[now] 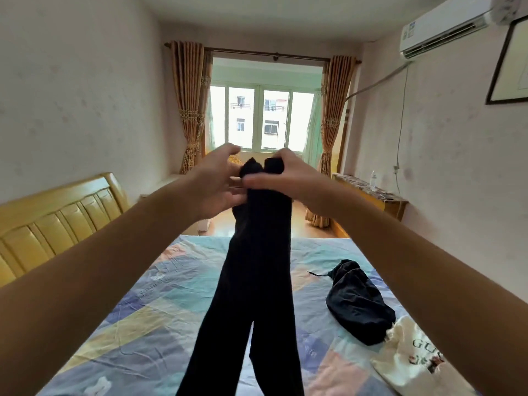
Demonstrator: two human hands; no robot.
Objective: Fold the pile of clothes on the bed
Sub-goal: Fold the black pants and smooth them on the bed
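A long black garment with two legs, tights or thin trousers [257, 281], hangs in the air in front of me over the bed [148, 318]. My right hand [297, 181] grips its top end from the right, thumb across the front. Against the same end from the left rests my left hand [217, 184], fingers spread, thumb and palm touching the fabric. The two legs dangle down past the frame's bottom edge. A bunched black garment [357, 304] lies on the bed at the right. A white printed garment [414, 358] lies beside it, at the lower right.
The bed has a patchwork sheet and a yellow padded headboard [57, 221] at the left. A window with orange curtains [188, 110] is straight ahead. A low cabinet with a bottle [373, 181] stands along the right wall, under an air conditioner [445, 27].
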